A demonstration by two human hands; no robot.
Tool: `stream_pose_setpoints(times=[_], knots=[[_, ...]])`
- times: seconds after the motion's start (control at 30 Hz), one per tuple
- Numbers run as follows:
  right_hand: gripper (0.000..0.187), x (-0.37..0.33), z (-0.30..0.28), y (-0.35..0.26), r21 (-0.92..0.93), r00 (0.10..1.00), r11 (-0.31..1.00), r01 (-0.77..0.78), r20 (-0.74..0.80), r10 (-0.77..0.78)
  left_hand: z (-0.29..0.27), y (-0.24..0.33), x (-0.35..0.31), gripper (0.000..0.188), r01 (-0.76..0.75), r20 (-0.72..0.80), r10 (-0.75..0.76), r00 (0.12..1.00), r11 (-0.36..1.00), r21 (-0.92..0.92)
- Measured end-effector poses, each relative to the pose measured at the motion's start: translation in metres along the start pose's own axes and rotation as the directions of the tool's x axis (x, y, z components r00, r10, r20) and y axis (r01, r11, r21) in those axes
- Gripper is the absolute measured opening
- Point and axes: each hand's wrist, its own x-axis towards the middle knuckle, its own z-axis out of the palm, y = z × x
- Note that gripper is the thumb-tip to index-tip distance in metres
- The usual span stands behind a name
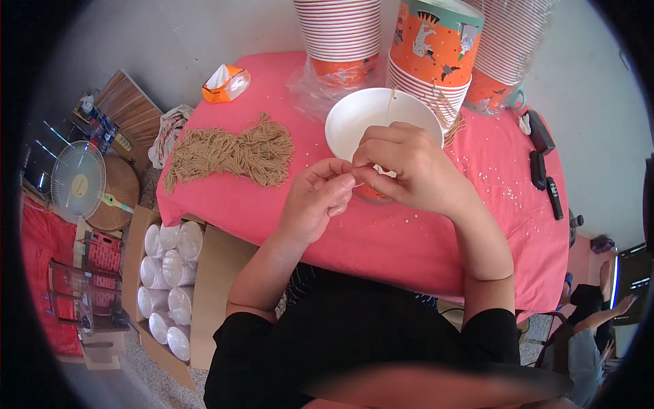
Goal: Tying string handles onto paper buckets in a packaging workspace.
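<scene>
- 1 left hand (310, 204), 1 right hand (412, 160): fingers (337, 185) pinched, cannot tell on what
- 1 loose tub (361, 116)
- 3 tub stacks (339, 31)
- 1 large cord bundle (231, 153)

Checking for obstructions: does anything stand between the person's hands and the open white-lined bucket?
Nothing visible does: the right hand overlaps the bucket in this view, and the left hand is by its near side, though contact is unclear.

Head-worn fisheye looks down and forward at left hand (319, 198) and right hand (407, 167), close range. Far wall (231, 27) in frame.
</scene>
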Motion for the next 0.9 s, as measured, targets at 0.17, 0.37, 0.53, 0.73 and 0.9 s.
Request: stream_pose_setpoints(times=[0.17,0.37,0.53,0.73,0.9], knots=[[0.009,-0.002,0.002,0.001,0.154,0.994,0.982,-0.106,0.037,0.102,-0.005,-0.007,0.004,0.015,-0.073,0.034,0.072,0.997,0.996,0.041],[0.007,-0.002,-0.002,0.003,0.338,0.940,0.879,-0.335,0.181,0.289,-0.005,-0.008,0.003,0.011,-0.090,0.037,0.088,0.995,0.993,0.079],[0.007,-0.004,-0.002,0.006,0.298,0.927,0.882,-0.366,0.198,0.318,-0.004,-0.008,0.004,0.008,-0.137,0.027,0.134,0.991,0.976,0.172],[0.009,-0.002,-0.001,0.004,0.287,0.920,0.881,-0.377,0.228,0.319,0.002,-0.009,0.001,0.005,-0.300,0.004,0.324,0.946,0.870,0.391],[0.012,-0.002,-0.001,0.005,0.399,0.891,0.803,-0.442,0.301,0.340,0.005,-0.009,0.001,0.006,-0.446,0.056,0.492,0.869,0.730,0.518]])
